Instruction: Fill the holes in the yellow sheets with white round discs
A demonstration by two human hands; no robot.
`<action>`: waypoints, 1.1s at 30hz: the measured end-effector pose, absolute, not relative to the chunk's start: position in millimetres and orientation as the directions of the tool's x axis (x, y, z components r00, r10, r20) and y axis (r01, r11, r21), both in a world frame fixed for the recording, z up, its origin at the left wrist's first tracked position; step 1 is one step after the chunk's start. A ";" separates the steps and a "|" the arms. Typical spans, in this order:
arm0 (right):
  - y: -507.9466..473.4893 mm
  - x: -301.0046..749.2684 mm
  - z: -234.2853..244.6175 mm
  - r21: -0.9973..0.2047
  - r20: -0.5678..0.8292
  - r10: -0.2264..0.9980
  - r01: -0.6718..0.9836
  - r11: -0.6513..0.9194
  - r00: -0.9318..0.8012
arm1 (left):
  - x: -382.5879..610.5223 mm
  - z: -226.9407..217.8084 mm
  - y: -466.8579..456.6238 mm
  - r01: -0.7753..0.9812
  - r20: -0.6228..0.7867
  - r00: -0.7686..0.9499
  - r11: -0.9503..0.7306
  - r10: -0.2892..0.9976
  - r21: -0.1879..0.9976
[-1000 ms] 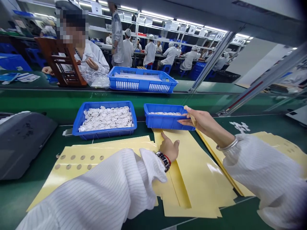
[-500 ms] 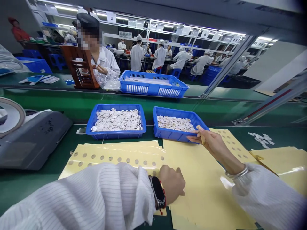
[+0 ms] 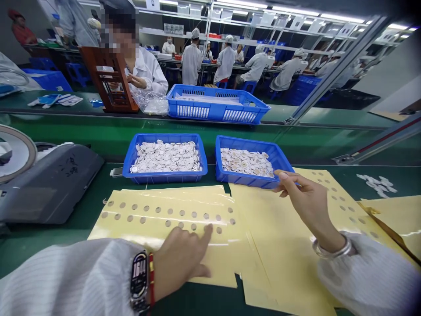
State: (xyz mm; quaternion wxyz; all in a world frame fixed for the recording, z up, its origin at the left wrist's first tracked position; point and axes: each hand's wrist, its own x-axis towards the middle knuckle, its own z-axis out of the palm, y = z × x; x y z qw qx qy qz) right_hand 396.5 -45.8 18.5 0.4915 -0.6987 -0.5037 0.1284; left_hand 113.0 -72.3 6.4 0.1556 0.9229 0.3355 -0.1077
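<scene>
My left hand rests over a yellow sheet with rows of round grey spots. Its index finger is stretched out and touches the sheet near the spots; its thumb is spread away. My right hand is raised at the front right corner of the right blue tray, thumb and fingertips pinched together. Whatever is between those fingertips is too small to make out. Small round white pieces lie in that tray. The left blue tray holds a fuller heap of white discs.
More yellow sheets lie under my right arm and to the right. Loose white pieces are at the far right. A grey tape machine stands left. Beyond the ledge are a blue basket, a brown wooden frame and a co-worker.
My left hand has moved left across the spotted sheet, its index finger now extended. My right hand, which showed a small round disc in its fingers, has shifted slightly right. The view has tilted down.
</scene>
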 end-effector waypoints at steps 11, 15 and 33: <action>-54.6 337.4 -17.9 -0.747 0.035 0.992 0.663 -0.053 0.118 | 95.1 -24.8 -58.4 0.772 -0.242 0.636 -0.605 0.733 0.195; -61.9 330.3 -27.8 -0.735 -0.013 0.989 0.669 -0.108 0.146 | 87.4 -19.3 -59.0 0.754 -0.258 0.655 -0.591 0.711 0.285; -29.5 239.2 14.6 -0.763 -0.073 0.986 0.645 0.042 -0.150 | 22.2 -24.0 0.5 -0.148 -0.318 0.421 0.410 0.849 0.900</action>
